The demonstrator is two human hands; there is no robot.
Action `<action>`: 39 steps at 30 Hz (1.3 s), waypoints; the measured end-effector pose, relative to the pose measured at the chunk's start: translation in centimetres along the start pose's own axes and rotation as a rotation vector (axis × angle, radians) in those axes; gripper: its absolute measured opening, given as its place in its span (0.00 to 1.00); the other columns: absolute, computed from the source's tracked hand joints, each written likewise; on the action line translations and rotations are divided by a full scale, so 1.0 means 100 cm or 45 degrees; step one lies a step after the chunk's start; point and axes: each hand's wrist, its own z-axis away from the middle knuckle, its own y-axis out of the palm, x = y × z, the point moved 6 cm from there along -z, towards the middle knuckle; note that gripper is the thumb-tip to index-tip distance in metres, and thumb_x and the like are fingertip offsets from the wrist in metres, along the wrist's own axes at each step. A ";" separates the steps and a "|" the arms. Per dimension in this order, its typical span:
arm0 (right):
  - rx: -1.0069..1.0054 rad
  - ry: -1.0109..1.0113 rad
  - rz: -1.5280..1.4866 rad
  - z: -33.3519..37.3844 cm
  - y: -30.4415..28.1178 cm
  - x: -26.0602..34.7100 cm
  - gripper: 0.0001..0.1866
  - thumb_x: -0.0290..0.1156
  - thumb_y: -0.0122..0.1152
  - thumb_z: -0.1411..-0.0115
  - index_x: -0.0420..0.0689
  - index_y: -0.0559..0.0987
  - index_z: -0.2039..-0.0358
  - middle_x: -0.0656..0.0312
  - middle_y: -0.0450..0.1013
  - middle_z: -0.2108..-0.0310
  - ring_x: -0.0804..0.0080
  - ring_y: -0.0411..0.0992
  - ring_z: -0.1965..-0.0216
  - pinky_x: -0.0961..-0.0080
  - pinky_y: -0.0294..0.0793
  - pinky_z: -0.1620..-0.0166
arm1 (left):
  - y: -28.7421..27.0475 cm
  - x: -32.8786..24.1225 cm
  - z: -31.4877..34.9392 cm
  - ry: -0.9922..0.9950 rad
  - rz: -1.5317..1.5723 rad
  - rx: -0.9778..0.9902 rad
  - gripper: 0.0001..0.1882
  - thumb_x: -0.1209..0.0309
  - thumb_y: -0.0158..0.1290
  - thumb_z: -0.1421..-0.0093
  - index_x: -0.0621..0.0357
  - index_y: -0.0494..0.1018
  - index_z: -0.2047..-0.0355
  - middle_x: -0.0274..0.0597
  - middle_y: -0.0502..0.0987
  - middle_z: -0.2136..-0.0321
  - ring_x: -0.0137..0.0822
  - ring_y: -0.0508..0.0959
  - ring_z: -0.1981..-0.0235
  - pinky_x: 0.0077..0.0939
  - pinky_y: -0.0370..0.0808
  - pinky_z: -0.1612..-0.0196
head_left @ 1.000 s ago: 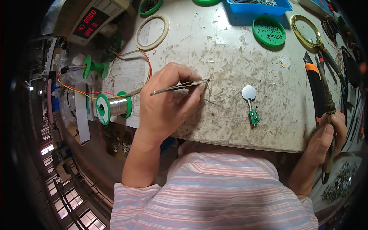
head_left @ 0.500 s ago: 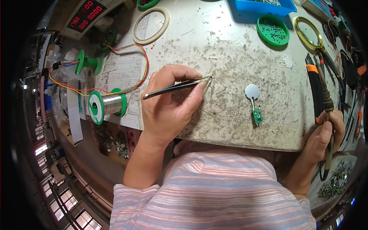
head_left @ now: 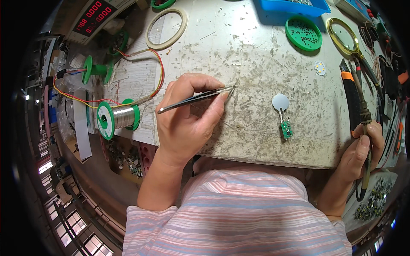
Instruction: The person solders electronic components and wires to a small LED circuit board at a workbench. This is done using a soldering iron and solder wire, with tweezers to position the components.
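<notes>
The worktable [head_left: 256, 147] in front of me is pale and covered in dark stains, and past its left side the floor drops away toward a row of windows [head_left: 94, 245]. My left hand [head_left: 185, 117] is over the table, thumb and fingers pinching a pair of tweezers [head_left: 183, 103] that slant up to the right. I cannot tell whether their tips touch the tabletop or grip anything.

My right hand [head_left: 367, 147], at the table's right edge, has its fingers wrapped round the handle of a soldering iron [head_left: 365, 117], which points away from me. Between my hands, nearer the right one, a small green circuit board [head_left: 286, 129] lies on the table, joined by short leads to a white disc [head_left: 280, 102] just beyond it.

By my left wrist sits a spool of solder [head_left: 124, 117] with green ends, and red and yellow wires [head_left: 162, 70] loop behind it. Farther off are a ring of tape [head_left: 148, 32], a green dish [head_left: 294, 42] with dark bits in it, a blue tray [head_left: 294, 9] and a gold-rimmed magnifying glass [head_left: 355, 48].
</notes>
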 end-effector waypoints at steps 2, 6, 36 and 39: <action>-0.020 0.038 0.018 0.000 0.001 0.000 0.16 0.30 0.50 0.44 0.39 0.73 0.56 0.56 0.69 0.62 0.72 0.63 0.67 0.78 0.63 0.67 | 0.000 -0.001 0.000 0.004 -0.012 -0.001 0.11 0.79 0.64 0.53 0.58 0.76 0.69 0.39 0.79 0.71 0.37 0.76 0.71 0.27 0.72 0.66; 0.010 0.019 -0.005 0.000 0.001 0.002 0.15 0.28 0.51 0.42 0.39 0.73 0.55 0.55 0.69 0.61 0.73 0.63 0.66 0.79 0.64 0.67 | 0.001 -0.001 0.002 0.033 -0.015 -0.008 0.12 0.79 0.64 0.53 0.58 0.76 0.68 0.39 0.79 0.71 0.37 0.76 0.70 0.27 0.72 0.66; 0.190 0.293 -0.451 0.000 0.068 0.036 0.14 0.40 0.56 0.46 0.44 0.66 0.70 0.65 0.58 0.78 0.75 0.54 0.75 0.75 0.52 0.70 | 0.002 0.003 0.004 0.226 0.100 -0.052 0.12 0.84 0.63 0.51 0.62 0.74 0.66 0.44 0.79 0.68 0.34 0.78 0.68 0.22 0.75 0.65; 0.201 0.302 -0.447 -0.001 0.066 0.032 0.14 0.40 0.56 0.46 0.44 0.66 0.70 0.65 0.57 0.78 0.75 0.54 0.75 0.75 0.52 0.70 | 0.002 0.003 0.004 0.240 0.082 -0.045 0.12 0.84 0.63 0.51 0.63 0.74 0.66 0.44 0.79 0.68 0.33 0.78 0.69 0.22 0.75 0.65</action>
